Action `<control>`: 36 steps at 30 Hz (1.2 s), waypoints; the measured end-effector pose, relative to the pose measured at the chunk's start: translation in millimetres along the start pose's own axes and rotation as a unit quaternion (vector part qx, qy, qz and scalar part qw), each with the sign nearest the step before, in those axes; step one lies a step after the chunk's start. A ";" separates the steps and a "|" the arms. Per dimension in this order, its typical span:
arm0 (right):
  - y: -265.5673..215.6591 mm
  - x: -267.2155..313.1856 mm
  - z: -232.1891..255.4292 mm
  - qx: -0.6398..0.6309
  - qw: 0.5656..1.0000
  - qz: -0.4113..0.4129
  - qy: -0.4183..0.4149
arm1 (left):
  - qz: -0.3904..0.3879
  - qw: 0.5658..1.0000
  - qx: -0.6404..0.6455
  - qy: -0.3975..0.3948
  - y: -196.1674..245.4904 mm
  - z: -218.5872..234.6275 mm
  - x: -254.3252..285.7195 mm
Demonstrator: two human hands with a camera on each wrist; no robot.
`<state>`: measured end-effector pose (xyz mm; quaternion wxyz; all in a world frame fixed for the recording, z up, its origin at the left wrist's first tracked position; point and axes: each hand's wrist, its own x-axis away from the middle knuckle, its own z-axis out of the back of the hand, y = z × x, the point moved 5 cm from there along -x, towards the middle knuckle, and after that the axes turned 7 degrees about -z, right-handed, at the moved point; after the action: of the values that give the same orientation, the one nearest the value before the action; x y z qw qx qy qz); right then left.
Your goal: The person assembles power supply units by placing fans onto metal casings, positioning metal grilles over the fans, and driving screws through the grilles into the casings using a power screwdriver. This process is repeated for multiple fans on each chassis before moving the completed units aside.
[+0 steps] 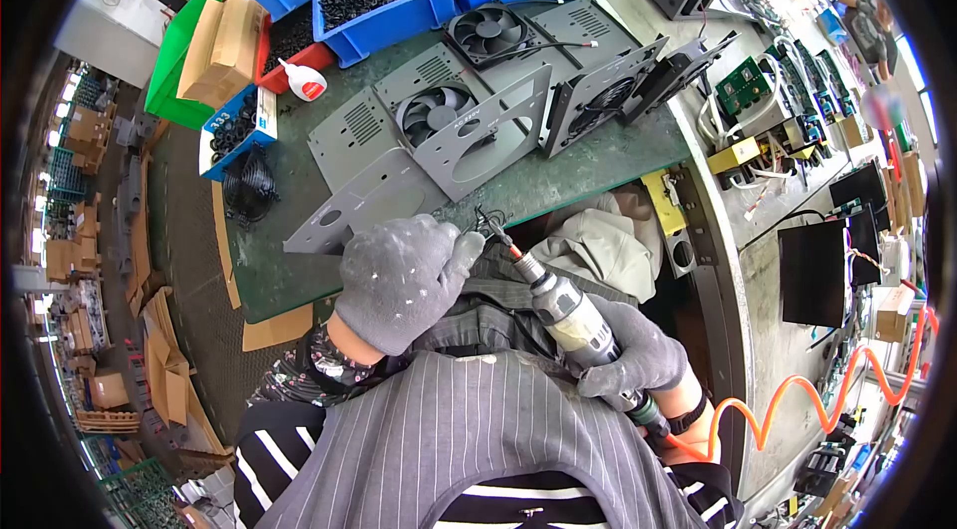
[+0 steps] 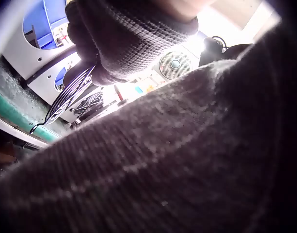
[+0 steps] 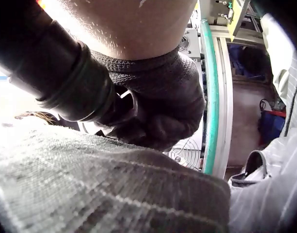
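Note:
In the head view my gloved left hand is held over the near edge of the green bench. It pinches a black wire fan guard, seen edge-on in the left wrist view. My gloved right hand grips an air screwdriver round its body, with the bit pointing up and left toward the left hand. An orange coiled hose runs from the tool's rear end. Beyond the left hand lie grey sheet-metal panels, with black fans set behind round openings.
Blue bins of black small parts line the back of the bench. A white glue bottle and stacked black fan guards are at the left. Circuit boards and cables occupy the right-hand bench. Upright fan panels stand at the right.

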<state>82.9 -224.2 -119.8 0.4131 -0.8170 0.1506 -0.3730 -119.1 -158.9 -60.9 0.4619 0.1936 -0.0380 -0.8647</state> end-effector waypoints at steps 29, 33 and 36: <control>-59.2 -1.0 45.7 -0.013 0.983 0.012 0.183 | -0.139 0.984 0.008 -0.112 8.2 30.4 -14.6; -61.9 -7.2 44.5 -0.011 0.988 -0.006 0.155 | -0.281 0.903 0.291 -0.146 -12.8 106.5 -11.4; -56.0 -8.6 44.3 -0.029 0.988 -0.027 0.150 | 0.067 0.909 0.375 -0.169 -75.8 110.7 -44.0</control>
<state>106.2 -160.2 -96.8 0.3522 -0.7668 0.1998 -0.4980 -197.6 -92.4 35.9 0.3992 0.2007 -0.4493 -0.7736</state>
